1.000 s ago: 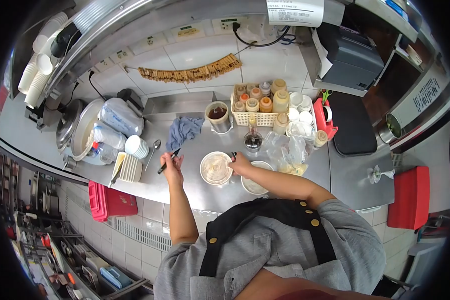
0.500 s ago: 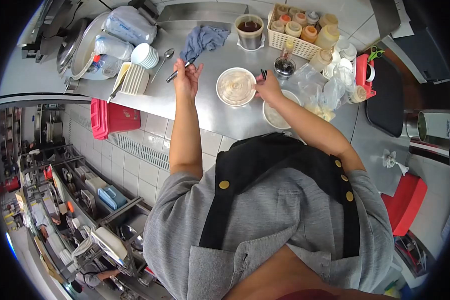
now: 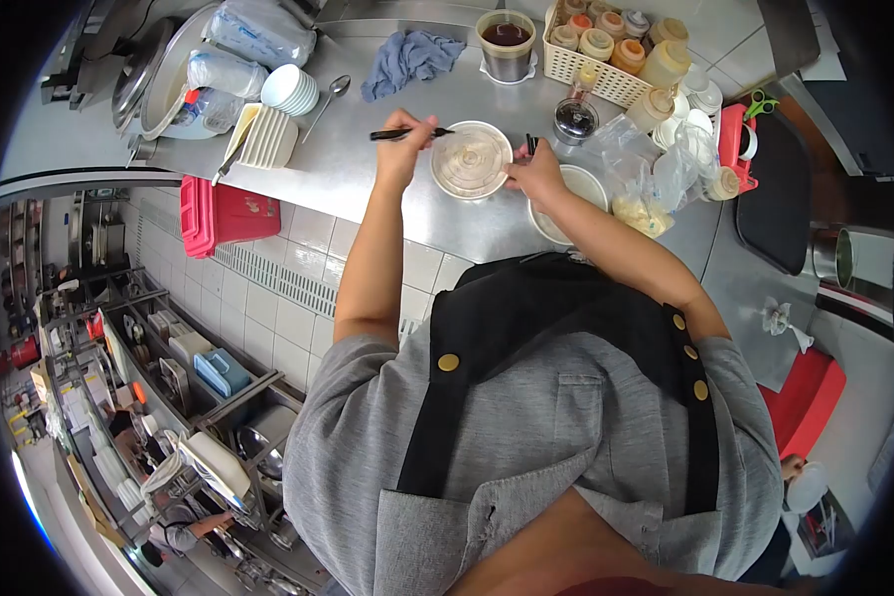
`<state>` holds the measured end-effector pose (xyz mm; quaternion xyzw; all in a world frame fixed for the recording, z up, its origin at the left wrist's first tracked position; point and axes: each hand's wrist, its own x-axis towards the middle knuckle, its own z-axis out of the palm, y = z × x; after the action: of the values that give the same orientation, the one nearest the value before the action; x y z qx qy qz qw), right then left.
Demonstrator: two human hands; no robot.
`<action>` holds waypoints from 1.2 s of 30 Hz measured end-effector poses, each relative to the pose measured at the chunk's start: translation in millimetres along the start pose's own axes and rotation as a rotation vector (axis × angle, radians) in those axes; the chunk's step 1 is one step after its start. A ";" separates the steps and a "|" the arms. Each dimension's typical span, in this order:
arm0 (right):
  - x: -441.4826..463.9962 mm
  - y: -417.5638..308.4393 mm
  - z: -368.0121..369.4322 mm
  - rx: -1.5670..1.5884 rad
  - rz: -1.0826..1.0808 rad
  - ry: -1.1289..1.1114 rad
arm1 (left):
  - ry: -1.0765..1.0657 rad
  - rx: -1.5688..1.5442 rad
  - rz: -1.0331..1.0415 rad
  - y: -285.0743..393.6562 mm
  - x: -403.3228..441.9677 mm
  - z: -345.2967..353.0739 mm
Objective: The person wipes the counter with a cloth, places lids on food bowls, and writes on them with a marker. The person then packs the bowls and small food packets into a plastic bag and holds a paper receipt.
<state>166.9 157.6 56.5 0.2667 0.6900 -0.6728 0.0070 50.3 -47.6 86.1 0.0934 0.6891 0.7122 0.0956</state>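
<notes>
My left hand (image 3: 399, 157) grips a black marker pen (image 3: 389, 134), its tip over the left rim of a lidded round tub (image 3: 470, 161). The tub is white with a translucent lid and stands on the steel counter. At the tub's right side, my right hand (image 3: 540, 177) touches the rim with its fingertips while a small black pen cap (image 3: 532, 145) sticks up from its fingers. Partly under my right forearm lies a second round tub (image 3: 572, 209). Whether the pen tip touches the lid, I cannot tell.
Behind the tubs are a dark-liquid container (image 3: 507, 62), a basket of sauce bottles (image 3: 596, 87) and a blue cloth (image 3: 410, 65). Plastic bags (image 3: 646, 189) lie right. A spoon (image 3: 326, 107) and stacked white cups (image 3: 290, 91) sit left. Another person's hand (image 3: 793, 467) shows lower right.
My left hand has moved right with the marker, from beside the cloth to the tub's lid. My right hand stays at the tub. Another person's hand with a white round item has appeared lower right.
</notes>
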 end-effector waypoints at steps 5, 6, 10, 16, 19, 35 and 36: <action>0.2 6.3 1.3 0.060 0.047 0.000 | -0.078 0.108 0.020 -14.8 2.8 3.1; 0.7 6.5 1.0 0.071 0.053 -0.006 | -0.086 0.169 0.024 -13.1 3.0 3.4; 2.1 8.3 1.1 0.086 0.057 -0.016 | -0.007 0.138 0.029 -6.5 -5.0 13.4; 1.2 4.7 1.0 0.078 0.069 -0.020 | -0.033 0.357 0.156 -18.9 -2.7 11.9; 1.0 4.9 1.3 0.096 0.045 -0.025 | 0.013 0.120 0.112 -20.4 -1.5 13.6; -0.8 -0.1 1.6 0.125 0.066 -0.036 | -0.059 0.197 0.114 -20.1 0.2 9.7; -0.1 0.3 1.3 0.115 0.076 -0.049 | -0.078 0.312 0.103 -12.2 -2.6 11.1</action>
<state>166.7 156.3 56.2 0.2761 0.6393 -0.7168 0.0344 55.9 -37.2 74.3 0.1701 0.7815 0.5962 0.0699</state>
